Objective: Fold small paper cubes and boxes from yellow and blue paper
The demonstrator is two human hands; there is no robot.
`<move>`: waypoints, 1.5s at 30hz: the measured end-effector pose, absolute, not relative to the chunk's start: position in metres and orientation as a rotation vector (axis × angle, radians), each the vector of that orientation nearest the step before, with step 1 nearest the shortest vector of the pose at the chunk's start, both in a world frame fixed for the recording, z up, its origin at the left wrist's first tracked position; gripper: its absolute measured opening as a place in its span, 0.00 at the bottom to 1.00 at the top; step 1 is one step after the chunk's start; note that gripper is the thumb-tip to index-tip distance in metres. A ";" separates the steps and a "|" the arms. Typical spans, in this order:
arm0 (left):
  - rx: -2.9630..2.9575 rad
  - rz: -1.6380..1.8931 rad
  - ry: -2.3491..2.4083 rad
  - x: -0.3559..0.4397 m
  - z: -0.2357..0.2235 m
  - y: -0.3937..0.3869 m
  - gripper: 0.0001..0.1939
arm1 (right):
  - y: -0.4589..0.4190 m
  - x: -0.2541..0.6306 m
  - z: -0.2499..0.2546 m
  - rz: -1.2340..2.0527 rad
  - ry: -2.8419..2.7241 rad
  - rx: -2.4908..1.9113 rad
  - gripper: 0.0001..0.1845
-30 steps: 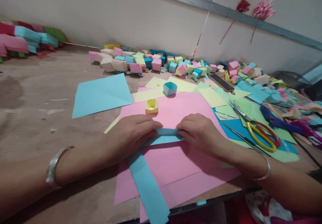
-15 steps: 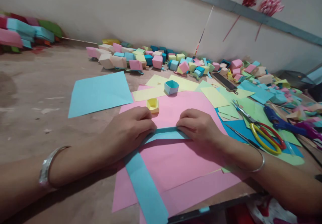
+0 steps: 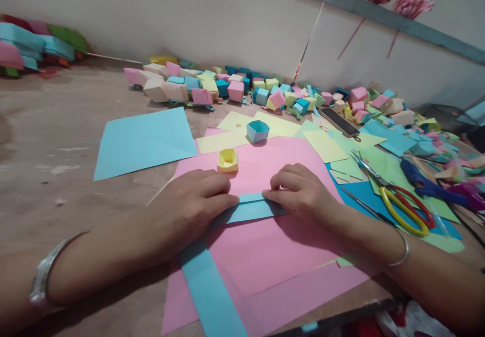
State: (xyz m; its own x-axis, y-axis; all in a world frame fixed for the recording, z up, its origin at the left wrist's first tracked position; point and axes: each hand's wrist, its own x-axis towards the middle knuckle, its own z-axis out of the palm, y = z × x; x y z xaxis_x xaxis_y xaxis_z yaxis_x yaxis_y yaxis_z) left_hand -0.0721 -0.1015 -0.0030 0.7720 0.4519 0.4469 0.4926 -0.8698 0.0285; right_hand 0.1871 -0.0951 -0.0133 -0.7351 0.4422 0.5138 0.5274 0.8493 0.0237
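Note:
My left hand (image 3: pixel 193 203) and my right hand (image 3: pixel 303 193) both press down on a folded blue paper strip (image 3: pixel 250 208) that lies across large pink sheets (image 3: pixel 265 256). The fingers of each hand are curled and pinched against the strip's fold. A longer part of the blue strip (image 3: pixel 208 291) runs toward me under my left wrist. A small yellow paper box (image 3: pixel 228 159) sits just beyond my left fingers. A small blue paper box (image 3: pixel 257 131) stands farther back on yellow sheets.
A light blue square sheet (image 3: pixel 146 140) lies at the left. Several folded paper cubes (image 3: pixel 235 89) line the wall. Scissors with yellow and red handles (image 3: pixel 401 203), blue-handled scissors (image 3: pixel 428 185) and a dark phone (image 3: pixel 339 121) lie at the right among coloured sheets.
Both hands stay on the blue strip, their fingers shifting slightly along the fold. The view has drifted a little to the right and up.

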 end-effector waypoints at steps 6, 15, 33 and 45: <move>-2.866 -0.600 -0.757 -0.072 -0.001 -0.102 0.13 | -0.093 0.188 -0.012 -0.346 -2.576 -0.612 0.11; -2.843 -0.450 -0.667 -0.070 0.004 -0.103 0.10 | -0.101 0.186 -0.003 -0.525 -2.761 -0.631 0.12; -2.861 -0.419 -0.685 -0.067 0.007 -0.102 0.11 | -0.128 0.178 0.006 -0.609 -2.933 -1.017 0.11; -2.882 -0.380 -0.716 -0.067 0.000 -0.096 0.16 | -0.129 0.182 0.002 -0.754 -2.958 -1.002 0.10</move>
State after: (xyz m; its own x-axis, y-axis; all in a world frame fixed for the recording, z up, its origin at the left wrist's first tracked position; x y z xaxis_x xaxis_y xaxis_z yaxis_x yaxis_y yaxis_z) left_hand -0.0668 -0.0964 0.0004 0.8542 0.4392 0.2783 0.4765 -0.8754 -0.0810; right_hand 0.1821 -0.1293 0.0021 -0.8032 0.5902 0.0805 0.5567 0.6956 0.4541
